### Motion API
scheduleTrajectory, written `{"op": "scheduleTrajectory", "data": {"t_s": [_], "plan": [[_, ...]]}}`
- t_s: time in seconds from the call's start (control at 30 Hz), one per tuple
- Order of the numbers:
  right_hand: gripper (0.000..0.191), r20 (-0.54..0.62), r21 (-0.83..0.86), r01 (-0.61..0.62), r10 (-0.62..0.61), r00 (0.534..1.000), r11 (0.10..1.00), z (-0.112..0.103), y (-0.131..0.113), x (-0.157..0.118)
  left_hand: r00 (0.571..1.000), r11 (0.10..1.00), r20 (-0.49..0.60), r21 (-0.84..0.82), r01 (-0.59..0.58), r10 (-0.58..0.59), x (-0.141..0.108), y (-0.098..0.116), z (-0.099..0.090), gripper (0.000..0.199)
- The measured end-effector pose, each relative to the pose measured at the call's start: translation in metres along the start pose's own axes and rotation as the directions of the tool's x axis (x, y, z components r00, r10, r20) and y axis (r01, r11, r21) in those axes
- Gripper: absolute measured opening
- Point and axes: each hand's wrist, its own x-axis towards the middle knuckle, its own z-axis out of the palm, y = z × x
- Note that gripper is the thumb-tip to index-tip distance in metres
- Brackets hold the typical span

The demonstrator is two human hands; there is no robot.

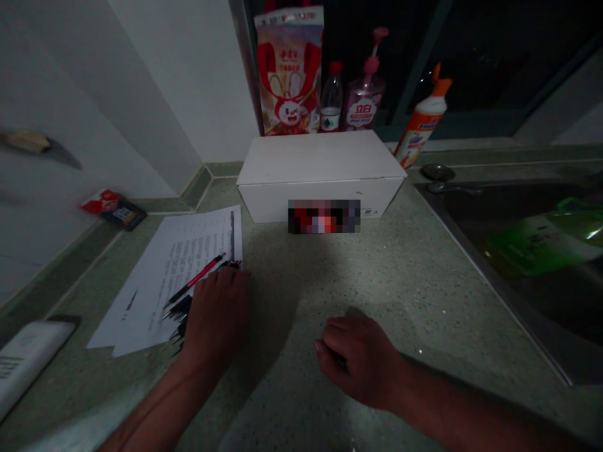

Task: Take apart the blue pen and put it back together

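While the left hand (219,304) is covering pens (181,306), grip not discernible, the right hand (360,361) is holding a closed fist over the tabletop (277,383).

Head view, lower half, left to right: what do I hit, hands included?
White rectangular item → printed sheets → left hand → right hand → metal sink.
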Motion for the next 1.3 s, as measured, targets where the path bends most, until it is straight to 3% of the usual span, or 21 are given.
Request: {"op": "scheduleTrajectory", "data": {"t_s": [0.13, 0.27, 0.37, 0.43, 0.5, 0.7, 0.9, 1.0, 1.17, 1.3], "plan": [[0.036, -0.011, -0.005, -0.019, 0.019, 1.0, 1.0, 0.0, 0.004, 0.001, 0.985, 0.996, -0.169, -0.078, -0.046, 0.032, -0.002, 0.0, 0.0, 0.042], [0.034, -0.02, -0.01, -0.083, 0.083, 0.996, 0.997, 0.001, 0.008, 0.005, 0.898, 0.965, -0.432, -0.187, -0.184, 0.088, -0.007, 0.005, -0.001, 0.039], [0.021, -0.065, 0.052, -0.136, 0.139, 0.988, 0.989, 0.0, 0.008, 0.008, 0.834, 0.886, -0.521, -0.281, -0.368, 0.181, -0.01, 0.02, -0.003, 0.037], [0.025, -0.093, 0.109, -0.19, 0.2, 0.975, 0.976, 0.0, 0.008, 0.01, 0.808, 0.802, -0.539, -0.36, -0.476, 0.238, -0.01, 0.035, -0.006, 0.037], [0.031, -0.13, 0.146, -0.244, 0.263, 0.956, 0.959, -0.002, 0.009, 0.013, 0.796, 0.746, -0.565, -0.429, -0.509, 0.219, -0.007, 0.051, -0.01, 0.032], [0.027, -0.222, 0.207, -0.247, 0.292, 0.93, 0.947, -0.003, 0.014, 0.03, 0.859, 0.687, -0.498, -0.583, -0.433, 0.119, 0.005, 0.078, -0.021, 0.034], [0.02, -0.14, 0.414, -0.304, 0.39, 0.91, 0.858, 0.008, 0.019, 0.036, 0.883, 0.702, -0.445, -0.581, -0.412, 0.151, -0.001, 0.073, 0.001, 0.045], [0.022, -0.169, 0.476, -0.339, 0.463, 0.87, 0.812, 0.009, 0.031, 0.038, 0.886, 0.734, -0.438, -0.55, -0.398, 0.153, 0.002, 0.065, 0.008, 0.047], [0.034, -0.232, 0.608, -0.355, 0.587, 0.776, 0.71, 0.003, 0.051, 0.041, 0.858, 0.801, -0.505, -0.472, -0.368, 0.096, 0.014, 0.05, 0.003, 0.021], [0.033, -0.241, 0.632, -0.331, 0.583, 0.776, 0.701, 0.0, 0.053, 0.04, 0.844, 0.772, -0.535, -0.52, -0.365, 0.038, 0.018, 0.047, 0.004, 0.013]]}}
